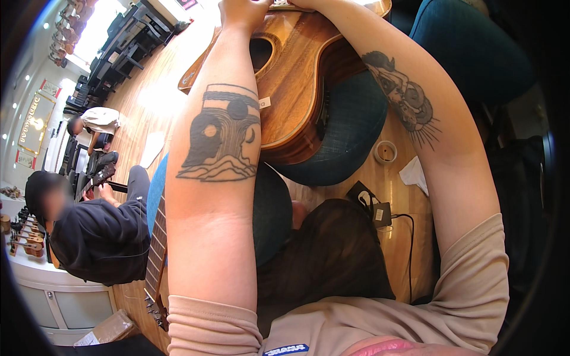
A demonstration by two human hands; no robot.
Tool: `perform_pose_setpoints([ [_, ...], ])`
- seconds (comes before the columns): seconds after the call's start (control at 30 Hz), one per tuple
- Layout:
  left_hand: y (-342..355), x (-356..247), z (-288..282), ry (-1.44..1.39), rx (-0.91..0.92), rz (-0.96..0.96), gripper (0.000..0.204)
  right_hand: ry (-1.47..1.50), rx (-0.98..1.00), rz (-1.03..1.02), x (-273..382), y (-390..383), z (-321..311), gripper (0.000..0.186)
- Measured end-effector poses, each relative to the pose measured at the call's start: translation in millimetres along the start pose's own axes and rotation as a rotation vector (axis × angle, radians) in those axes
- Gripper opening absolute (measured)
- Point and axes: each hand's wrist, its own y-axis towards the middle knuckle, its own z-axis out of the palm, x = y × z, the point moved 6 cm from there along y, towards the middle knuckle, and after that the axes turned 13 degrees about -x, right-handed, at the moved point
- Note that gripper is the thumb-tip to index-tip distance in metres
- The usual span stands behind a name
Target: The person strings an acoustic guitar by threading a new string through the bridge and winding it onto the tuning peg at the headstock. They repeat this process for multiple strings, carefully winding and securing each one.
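We see left hand (247,7) and right hand (305,3) at the guitar (297,77)'s far end; fingers cropped, can't tell. Step looks like handwork there; next move likely calls for steadying the body. Guitar's on a teal seat (350,133), long axis diagonal, neck (158,252) apparently lower left.

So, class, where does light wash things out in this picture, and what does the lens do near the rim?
Head view: glare bleaches part of the wooden floor at upper left; head view: the glossy guitar shines in places; head view: corners fall to black, and the pale cabinet at lower left looks bowed, probably at least partly from fisheye distortion.
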Motion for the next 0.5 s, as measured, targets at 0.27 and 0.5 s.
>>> perform_pose_setpoints([
  [0.27,3.6,-2.0,-11.6,-0.006,-0.089,-0.015,0.019,-0.018,-0.048,-0.043,15.5,-4.0,-4.1,0.016],
  [0.5,-2.4,-13.1,-21.0,-0.007,-0.237,-0.135,0.02,0.033,0.098,-0.011,1.1,-3.4,7.5,0.02],
])
